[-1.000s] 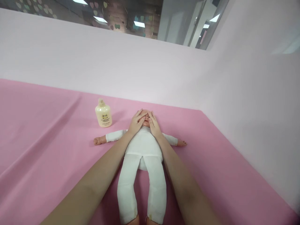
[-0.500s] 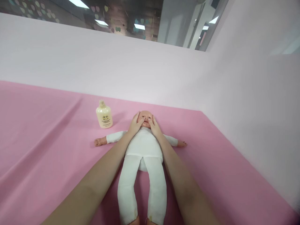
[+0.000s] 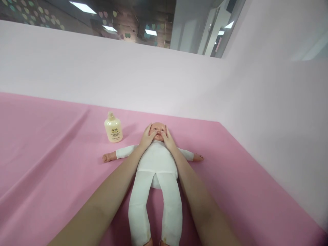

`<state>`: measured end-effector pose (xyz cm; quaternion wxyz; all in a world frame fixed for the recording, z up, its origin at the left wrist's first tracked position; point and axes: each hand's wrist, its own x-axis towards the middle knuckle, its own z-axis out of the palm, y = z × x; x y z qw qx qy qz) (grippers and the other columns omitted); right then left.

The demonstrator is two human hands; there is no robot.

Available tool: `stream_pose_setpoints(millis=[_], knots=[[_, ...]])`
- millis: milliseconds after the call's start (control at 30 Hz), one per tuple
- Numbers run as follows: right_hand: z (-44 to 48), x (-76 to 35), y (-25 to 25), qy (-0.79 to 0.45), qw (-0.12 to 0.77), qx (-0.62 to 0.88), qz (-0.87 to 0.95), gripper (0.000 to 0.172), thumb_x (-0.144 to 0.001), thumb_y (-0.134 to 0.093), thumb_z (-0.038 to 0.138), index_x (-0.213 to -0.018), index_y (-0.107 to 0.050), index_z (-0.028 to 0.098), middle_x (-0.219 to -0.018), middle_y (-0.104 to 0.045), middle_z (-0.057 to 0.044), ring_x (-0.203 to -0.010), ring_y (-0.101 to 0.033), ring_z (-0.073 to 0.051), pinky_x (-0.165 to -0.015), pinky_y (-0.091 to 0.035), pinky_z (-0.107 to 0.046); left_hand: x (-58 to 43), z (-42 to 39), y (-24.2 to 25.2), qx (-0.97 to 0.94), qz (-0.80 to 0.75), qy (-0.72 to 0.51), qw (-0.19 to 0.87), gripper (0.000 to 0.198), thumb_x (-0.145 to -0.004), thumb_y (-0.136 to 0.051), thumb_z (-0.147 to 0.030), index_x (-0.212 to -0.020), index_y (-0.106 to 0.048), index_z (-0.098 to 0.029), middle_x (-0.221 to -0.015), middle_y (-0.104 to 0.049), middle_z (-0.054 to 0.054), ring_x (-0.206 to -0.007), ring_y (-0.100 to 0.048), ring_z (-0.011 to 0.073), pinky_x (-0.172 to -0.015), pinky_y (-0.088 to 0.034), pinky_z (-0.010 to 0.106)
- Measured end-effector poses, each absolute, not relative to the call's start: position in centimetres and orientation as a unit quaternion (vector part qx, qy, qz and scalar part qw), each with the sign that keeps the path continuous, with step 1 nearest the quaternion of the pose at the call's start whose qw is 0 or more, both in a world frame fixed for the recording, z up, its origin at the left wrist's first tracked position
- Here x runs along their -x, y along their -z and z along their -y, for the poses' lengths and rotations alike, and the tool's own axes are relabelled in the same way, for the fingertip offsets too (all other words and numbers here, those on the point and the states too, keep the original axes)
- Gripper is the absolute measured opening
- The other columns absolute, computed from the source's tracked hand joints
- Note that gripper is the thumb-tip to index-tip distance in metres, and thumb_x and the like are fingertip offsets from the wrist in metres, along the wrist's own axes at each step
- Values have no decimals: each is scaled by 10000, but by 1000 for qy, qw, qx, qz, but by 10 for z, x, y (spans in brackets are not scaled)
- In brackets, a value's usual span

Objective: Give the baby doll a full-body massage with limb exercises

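Note:
A baby doll with a white cloth body lies on its back on a pink cloth, arms spread and legs toward me. My left hand rests along the left side of the doll's head, its thumb on the cheek beside the nose. On the other side, my right hand lies against the head with its thumb on the other cheek. Fingers of both hands curve round the sides of the head and are partly hidden. A pale yellow bottle stands left of the head.
A white wall rises behind the pink surface, with a window above it. Another white wall runs along the right side. Long folds cross the cloth at the left.
The view has shifted slightly. My thumbs have moved a very little on the doll's cheeks; both hands stay on its head.

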<state>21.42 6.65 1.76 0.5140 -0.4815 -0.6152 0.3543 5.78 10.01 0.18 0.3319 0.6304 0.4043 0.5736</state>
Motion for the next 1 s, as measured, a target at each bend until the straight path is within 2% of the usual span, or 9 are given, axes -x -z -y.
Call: stream_pose_setpoints(millis=[100, 200, 367, 467, 567, 633, 833, 933, 1000], knots=[[-67, -215, -17, -378, 502, 506, 591, 946, -854, -557, 702, -1612, -190, 272, -1655, -261, -2, -1544, -234, -209, -1279, -150, -404, -59, -102, 2, -613, -411, -574, 353, 692, -908, -597, -488, -1514, -427, -200, -1571, -429, 123, -1463, -394, 264, -1233, -286, 419], [-67, -214, -17, -367, 510, 495, 600, 937, -858, -539, 704, -1610, -209, 253, -1660, -250, -4, -1547, -222, -209, -1280, -151, -394, -58, -100, 0, -638, -397, -578, 319, 636, -925, -568, -468, -1492, -465, -199, -1571, -430, 119, -1463, -394, 258, -1236, -281, 421], [-66, -213, -22, -243, 523, 429, 695, 680, -942, -406, 644, -1512, -455, 277, -1639, -310, 30, -1560, -163, -180, -1290, -52, -370, -56, -94, -10, -734, -328, -556, 211, 428, -967, -480, -408, -1322, -649, -239, -1536, -489, 74, -1465, -390, 244, -1249, -249, 467], [-66, -214, -23, -215, 519, 417, 715, 604, -965, -381, 591, -1483, -494, 302, -1626, -338, 41, -1557, -166, -168, -1290, -14, -378, -56, -92, -13, -748, -318, -551, 191, 402, -964, -474, -389, -1283, -676, -250, -1521, -508, 65, -1453, -407, 246, -1247, -249, 487], [-72, -215, -19, -263, 527, 427, 686, 617, -939, -436, 560, -1502, -460, 309, -1623, -343, 49, -1558, -164, -168, -1290, -68, -386, -57, -92, -11, -718, -339, -560, 236, 463, -943, -514, -403, -1363, -615, -235, -1550, -467, 81, -1469, -382, 246, -1242, -273, 451], [-78, -217, -14, -321, 540, 434, 646, 679, -904, -490, 526, -1539, -389, 310, -1626, -336, 54, -1547, -211, -177, -1283, -139, -399, -58, -94, -9, -682, -370, -566, 277, 538, -922, -558, -413, -1427, -548, -229, -1561, -446, 91, -1473, -376, 250, -1241, -276, 432], [-88, -218, -5, -478, 544, 442, 529, 871, -839, -545, 466, -1609, -166, 318, -1576, -433, 22, -1373, -521, -242, -1142, -441, -468, -59, -99, -4, -634, -402, -564, 344, 674, -880, -627, -424, -1489, -457, -190, -1561, -432, 130, -1471, -378, 281, -1236, -281, 431], [-85, -217, -9, -473, 548, 435, 536, 847, -838, -535, 450, -1603, -193, 327, -1542, -482, 24, -1343, -549, -248, -1136, -446, -475, -58, -98, -5, -638, -401, -562, 341, 658, -873, -630, -416, -1477, -472, -208, -1564, -432, 119, -1475, -371, 276, -1238, -273, 437], [-83, -217, -13, -428, 555, 434, 566, 771, -838, -519, 425, -1571, -311, 313, -1561, -456, 34, -1424, -455, -228, -1203, -356, -455, -58, -97, -6, -652, -391, -561, 329, 630, -877, -623, -417, -1461, -493, -218, -1560, -438, 108, -1476, -369, 263, -1244, -259, 431]])
